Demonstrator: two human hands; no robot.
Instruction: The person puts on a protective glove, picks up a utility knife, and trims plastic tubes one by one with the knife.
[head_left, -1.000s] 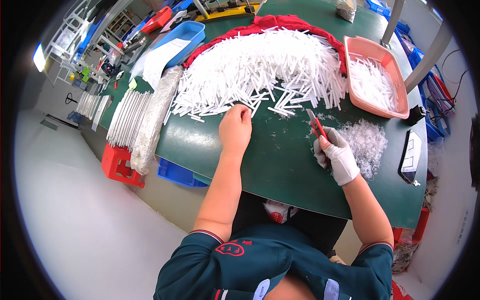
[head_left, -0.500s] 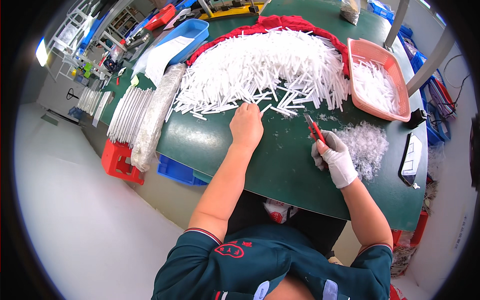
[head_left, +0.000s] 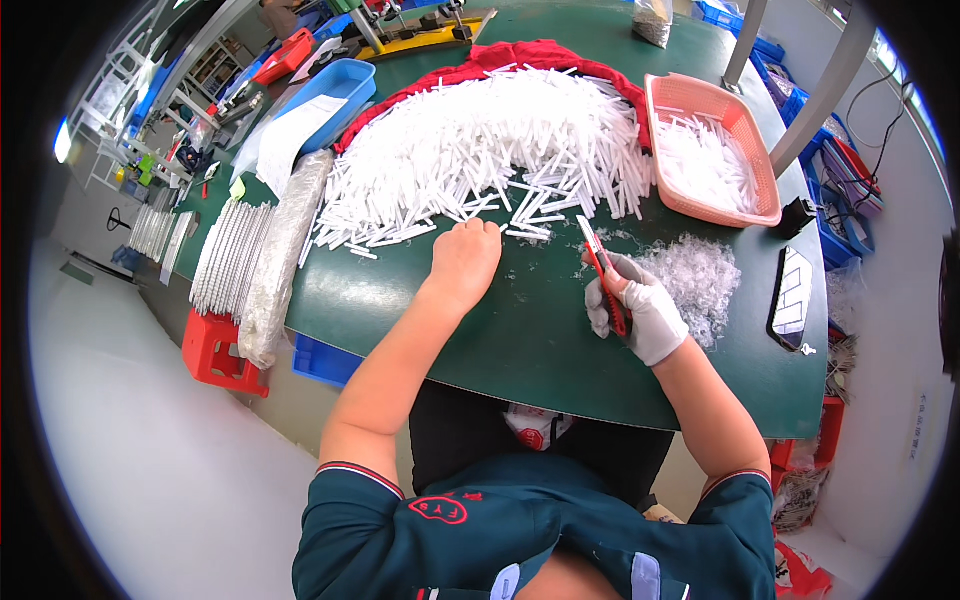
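My bare left hand [head_left: 465, 264] is closed at the near edge of a large heap of short white plastic tubes [head_left: 480, 140]. Its fingers are pinched, and the tip of a white tube [head_left: 503, 229] shows beside the thumb; the rest is hidden by the hand. In a white glove, my right hand [head_left: 640, 308] grips a red utility knife [head_left: 607, 282] above the table, its blade pointing up and away from me. Close beyond the knife lie a few loose tubes, and a fluffy pile of clear plastic shavings [head_left: 695, 285] is just right of the glove.
A pink basket [head_left: 770, 200] of tubes stands right of the heap, and a red cloth [head_left: 540, 52] borders it behind. Phone [head_left: 790, 298] at right. On the left are a wrapped long bundle [head_left: 290, 250], rods [head_left: 230, 255] and a blue tray [head_left: 350, 90]. The green table [head_left: 390, 310] ends before me.
The whole view has shifted. My left hand has drawn slightly back from the heap toward me. In my right hand the knife has turned more upright, still held.
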